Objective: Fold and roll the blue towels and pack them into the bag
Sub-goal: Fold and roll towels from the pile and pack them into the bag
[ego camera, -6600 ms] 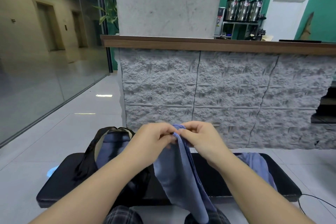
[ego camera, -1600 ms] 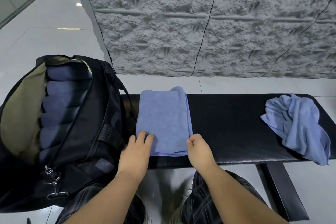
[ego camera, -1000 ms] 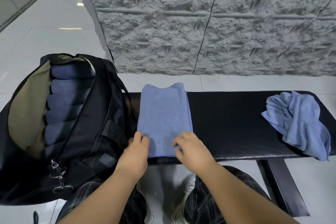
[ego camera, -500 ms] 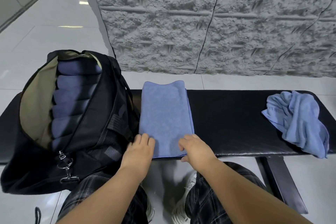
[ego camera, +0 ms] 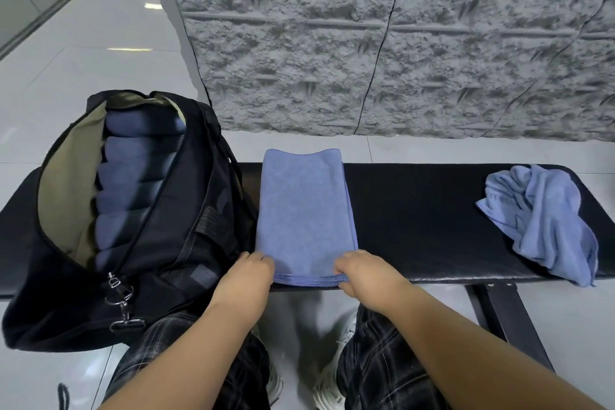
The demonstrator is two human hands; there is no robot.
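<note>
Head view, left hand (ego camera: pixel 244 280) and right hand (ego camera: pixel 366 273), fingers grasping folded blue towel (ego camera: pixel 304 210) near edge, no readable writing.

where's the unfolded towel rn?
In the head view, the crumpled towel lies at the right end of the black bench, well apart from the folded towel and both hands.

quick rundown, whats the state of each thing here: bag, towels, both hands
black fabric bag: unzipped, open, rolled dark blue towels stacked inside
folded blue towel: flat on the black padded bench, not yet rolled
crumpled blue towel: unfolded heap at bench's right end
left hand: gripping folded towel's near left corner
right hand: gripping its near right corner
</note>
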